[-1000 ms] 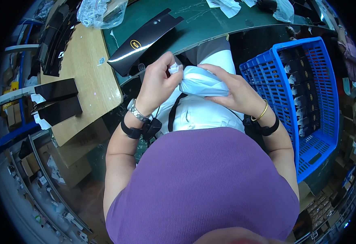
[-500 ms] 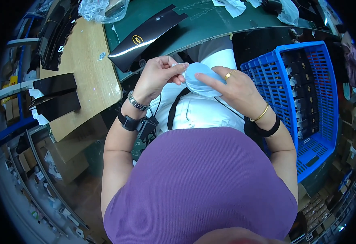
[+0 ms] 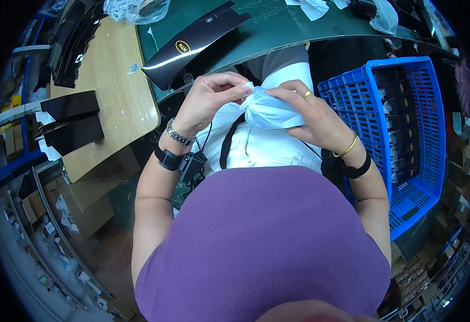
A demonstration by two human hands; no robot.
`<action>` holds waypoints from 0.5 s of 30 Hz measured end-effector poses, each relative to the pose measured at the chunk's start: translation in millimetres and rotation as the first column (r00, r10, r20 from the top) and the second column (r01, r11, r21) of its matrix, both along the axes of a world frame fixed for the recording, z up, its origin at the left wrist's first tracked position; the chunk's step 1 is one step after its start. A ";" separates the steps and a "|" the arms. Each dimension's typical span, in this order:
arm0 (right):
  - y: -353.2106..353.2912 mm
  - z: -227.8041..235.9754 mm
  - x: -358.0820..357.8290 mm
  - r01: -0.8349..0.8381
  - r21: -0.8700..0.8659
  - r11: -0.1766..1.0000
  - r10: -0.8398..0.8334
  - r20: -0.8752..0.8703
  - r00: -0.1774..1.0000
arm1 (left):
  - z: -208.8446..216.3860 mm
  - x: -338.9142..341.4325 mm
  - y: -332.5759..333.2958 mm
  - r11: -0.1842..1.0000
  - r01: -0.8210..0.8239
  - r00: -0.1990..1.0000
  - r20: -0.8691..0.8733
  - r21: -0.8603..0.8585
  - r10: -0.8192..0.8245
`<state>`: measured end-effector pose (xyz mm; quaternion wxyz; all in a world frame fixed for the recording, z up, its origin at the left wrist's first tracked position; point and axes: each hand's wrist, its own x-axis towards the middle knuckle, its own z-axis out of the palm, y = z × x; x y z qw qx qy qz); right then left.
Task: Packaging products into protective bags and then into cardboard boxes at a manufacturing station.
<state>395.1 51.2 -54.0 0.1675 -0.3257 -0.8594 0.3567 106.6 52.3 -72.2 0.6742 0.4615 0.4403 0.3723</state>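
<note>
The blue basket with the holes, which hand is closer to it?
Right. The right hand holds the pale plastic bag just beside the blue basket, not touching it. The left hand pinches the bag's top on the far side.

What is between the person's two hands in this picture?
In the head view, a small whitish plastic bag lies between them: the left hand pinches its top, and the right hand holds its body.

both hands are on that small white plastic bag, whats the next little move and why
Probably pull the pinched edge away with the left hand while the right hand steadies the white plastic bag. The left fingertips already pinch its bunched top corner, the right hand cups its body, and the bag looks closed.
</note>
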 end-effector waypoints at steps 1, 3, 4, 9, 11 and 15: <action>-0.3 -0.7 0.2 -0.001 -0.001 1.000 0.001 0.001 1.000 | -1.9 -0.9 0.3 0.994 0.013 0.999 0.052 -0.110 -0.007; -1.0 -3.1 0.3 -0.003 -0.019 1.000 0.003 -0.006 1.000 | -5.0 -0.8 0.5 0.988 0.018 0.995 0.095 -0.154 -0.003; -1.8 -3.9 0.5 -0.004 -0.029 1.000 0.004 -0.010 1.000 | -5.6 0.0 0.1 0.980 0.025 0.990 0.138 -0.198 0.002; -3.9 -0.6 1.3 -0.037 0.039 0.999 0.035 0.037 0.999 | 0.5 8.2 -4.7 0.998 0.033 0.999 -0.001 -0.051 -0.033; -4.2 1.5 -2.3 -0.057 0.030 0.998 0.055 0.060 0.997 | 3.4 10.2 -4.7 0.999 0.030 0.998 -0.055 -0.015 -0.031; -5.6 -2.9 -9.5 -0.074 0.063 0.995 0.067 0.096 0.993 | 3.6 15.5 -7.0 0.996 0.015 0.988 -0.156 0.083 -0.001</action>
